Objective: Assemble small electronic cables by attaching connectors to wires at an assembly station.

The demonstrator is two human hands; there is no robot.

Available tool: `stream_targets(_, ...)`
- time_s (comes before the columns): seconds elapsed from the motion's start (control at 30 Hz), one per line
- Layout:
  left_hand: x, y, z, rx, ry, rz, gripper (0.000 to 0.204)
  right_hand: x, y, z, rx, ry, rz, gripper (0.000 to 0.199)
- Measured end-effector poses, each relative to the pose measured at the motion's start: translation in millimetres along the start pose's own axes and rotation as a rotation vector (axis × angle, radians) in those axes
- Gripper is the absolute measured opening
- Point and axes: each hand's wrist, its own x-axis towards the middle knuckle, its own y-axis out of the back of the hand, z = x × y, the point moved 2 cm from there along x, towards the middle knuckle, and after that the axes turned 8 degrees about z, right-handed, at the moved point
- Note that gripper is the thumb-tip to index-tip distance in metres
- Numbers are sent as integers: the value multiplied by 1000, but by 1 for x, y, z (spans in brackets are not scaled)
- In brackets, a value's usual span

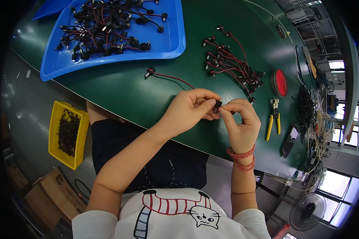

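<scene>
Over the green table, my left hand (188, 110) is closed around a small black connector (218, 104), held between thumb and fingers. From this hand a thin red-and-black wire (172, 76) runs up and left to another black connector (149, 72) resting on the table. My right hand (242, 121), with red beaded bracelets at the wrist, pinches at the right side of the held connector. Whatever lies between its thumb and index finger is too small to make out.
A blue tray (111, 62) heaped with wired connectors stands at the upper left. More wired connectors (231, 63) lie beyond my hands. To the right are a round tin with red contents (280, 83), yellow-handled pliers (273, 121) and a phone (290, 142). A yellow bin (80, 139) sits below the table's left edge.
</scene>
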Motion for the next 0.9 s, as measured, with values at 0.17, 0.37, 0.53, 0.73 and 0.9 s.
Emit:
stream_targets(0.17, -2, 0, 0, 13, -10, 5, 19, 1, -2, -2, -177, 194, 30, 10)
stream_targets(0.37, -1, -1, 0, 17, -34, 6, 20, 5, -1, -4, -210, 217, 5, 10)
stream_targets(0.53, -1, 0, 1, -37, -7, 9, 21, 8, -1, -2, -114, 101, -43, 9)
stream_targets(0.73, -2, -1, 3, -53, 20, 16, 20, 8, 1, 6, 122, -112, -127, 8)
stream_targets(0.9, -3, 0, 3, -40, 9, 29, 20, 5, 1, 16, 399, -335, -180, 9)
